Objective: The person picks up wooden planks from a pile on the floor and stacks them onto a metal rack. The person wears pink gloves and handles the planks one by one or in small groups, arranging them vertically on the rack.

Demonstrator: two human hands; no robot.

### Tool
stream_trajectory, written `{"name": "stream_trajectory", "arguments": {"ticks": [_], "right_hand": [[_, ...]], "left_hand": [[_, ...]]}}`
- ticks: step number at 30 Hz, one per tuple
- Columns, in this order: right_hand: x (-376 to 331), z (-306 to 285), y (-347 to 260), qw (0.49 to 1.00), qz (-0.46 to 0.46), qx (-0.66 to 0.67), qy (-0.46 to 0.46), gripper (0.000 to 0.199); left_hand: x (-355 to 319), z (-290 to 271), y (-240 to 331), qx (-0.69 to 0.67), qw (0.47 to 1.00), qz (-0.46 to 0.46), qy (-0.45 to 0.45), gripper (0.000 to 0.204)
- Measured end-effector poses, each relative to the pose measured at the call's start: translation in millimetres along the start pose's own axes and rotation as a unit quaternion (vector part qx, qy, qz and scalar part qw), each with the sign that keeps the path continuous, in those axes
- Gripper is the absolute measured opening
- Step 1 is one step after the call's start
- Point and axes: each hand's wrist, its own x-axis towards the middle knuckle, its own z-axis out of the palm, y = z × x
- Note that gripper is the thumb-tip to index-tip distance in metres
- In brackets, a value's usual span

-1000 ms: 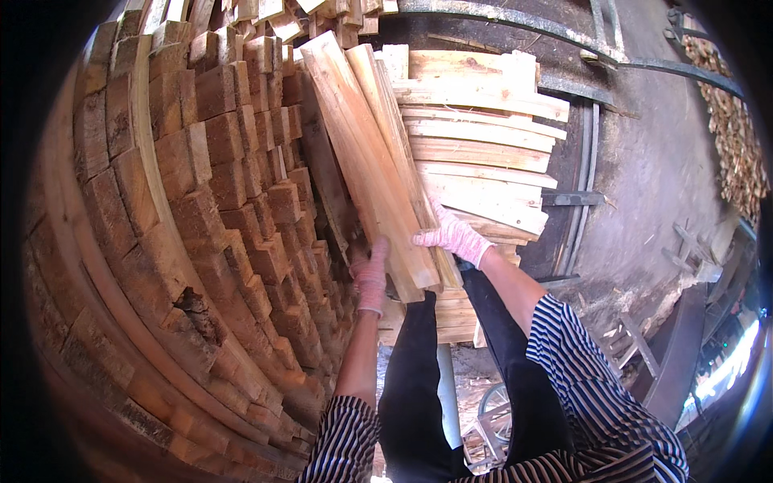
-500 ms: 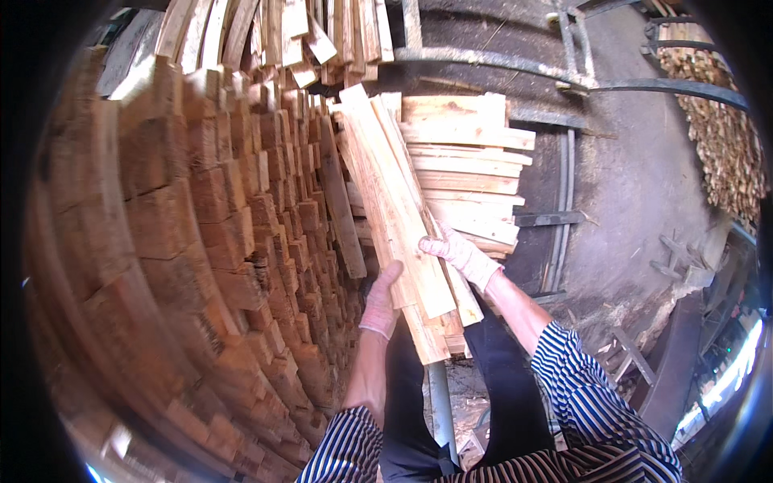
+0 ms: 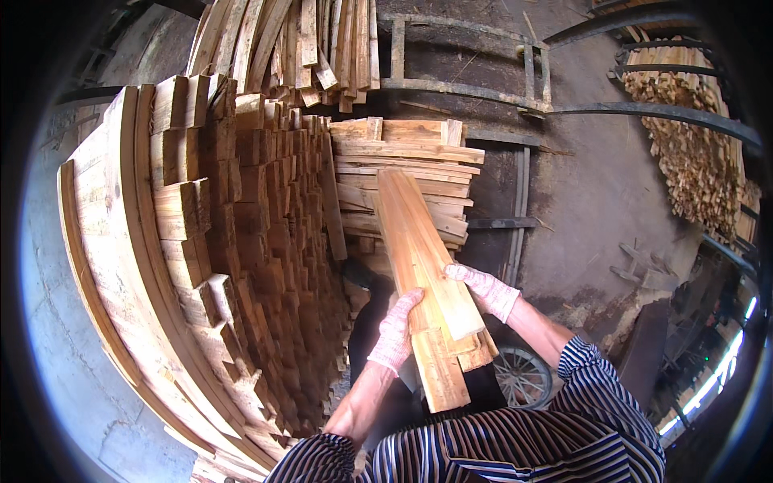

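A small bundle of wooden boards (image 3: 419,249) is held between my two gloved hands, slanting from far left toward my body. My left hand (image 3: 395,326), in a pale pink knit glove, is closed on the bundle's left edge with the thumb on top. My right hand (image 3: 486,291), in a matching glove, grips the right edge. The undersides of the boards and most of my fingers are hidden. Just beyond lies a low pile of boards (image 3: 403,150), laid crosswise; the bundle's far end overlaps it in view.
A tall stack of boards (image 3: 181,209) rises close on my left. More loose planks (image 3: 310,40) lie at the far left. Metal frame rails (image 3: 463,91) stand beyond the pile. A spoked wheel (image 3: 522,377) is near my right side. Another wood stack (image 3: 684,137) stands far right.
The bundle has come nearer my body and away from the crosswise pile, with both hands still on it. My view has shifted, showing more of the left stack's top and the wheel.
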Motion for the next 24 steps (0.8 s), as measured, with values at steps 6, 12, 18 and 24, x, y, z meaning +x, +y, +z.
{"name": "stream_trajectory", "arguments": {"ticks": [6, 12, 18, 24], "right_hand": [[24.9, 22.4, -56.2, 0.986, -0.084, -0.111, 0.096, 0.061], [106.9, 25.6, -95.9, 0.985, -0.026, -0.140, 0.096, 0.070], [54.1, -22.1, -17.2, 0.975, -0.146, -0.166, 0.018, 0.072], [-45.7, 22.6, -6.3, 0.981, -0.152, -0.107, -0.049, 0.083]], "left_hand": [[80.0, 17.1, 69.3, -0.043, 0.995, -0.066, -0.065, 0.044], [178.8, -6.1, 105.9, 0.029, 0.992, -0.107, -0.056, 0.045], [100.3, -1.1, 52.3, 0.051, 0.996, 0.011, -0.069, 0.054], [-29.5, 32.2, 20.9, 0.306, 0.907, 0.287, 0.005, 0.091]]}}
